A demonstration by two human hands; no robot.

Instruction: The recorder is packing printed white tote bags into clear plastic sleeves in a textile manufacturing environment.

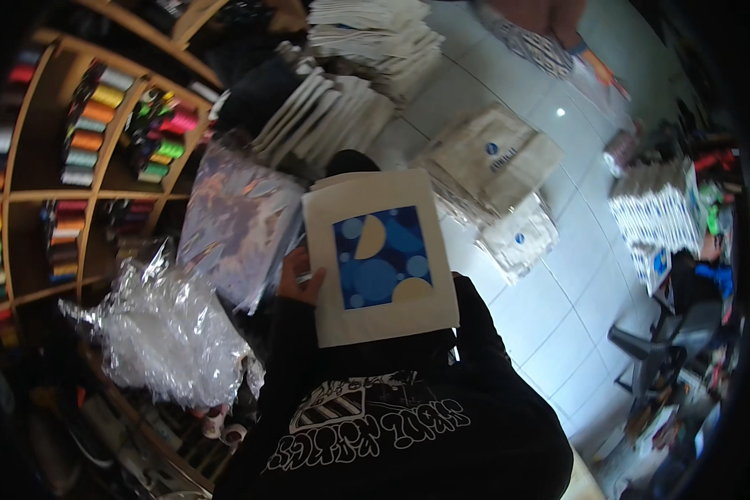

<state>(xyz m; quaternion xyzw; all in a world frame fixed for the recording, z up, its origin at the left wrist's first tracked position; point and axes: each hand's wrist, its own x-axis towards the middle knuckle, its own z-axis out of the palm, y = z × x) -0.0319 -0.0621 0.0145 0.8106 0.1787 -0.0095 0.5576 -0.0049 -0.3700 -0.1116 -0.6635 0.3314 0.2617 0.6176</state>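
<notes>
A flat cream cloth bag (pixel 383 329) with a square blue print of circles and pale rounded shapes stands up in front of my chest. Its upper edge looks layered, so there may be more than one piece; I cannot tell. My left hand (pixel 302 279), with a ring on one finger, grips the bag's left edge. On the other side my right sleeve (pixel 477 325) reaches to the bag's right edge, and the hand itself is hidden behind the cloth.
Crumpled clear plastic (pixel 171 337) and a plastic-wrapped pack (pixel 242 221) lie at left, by shelves of thread spools (pixel 83 137). Cloth stacks (pixel 329 117) stand ahead; beige bags (pixel 496 162) lie on the tiled floor. Another person's hand (pixel 598 67) shows at far right, above a dark chair (pixel 662 342).
</notes>
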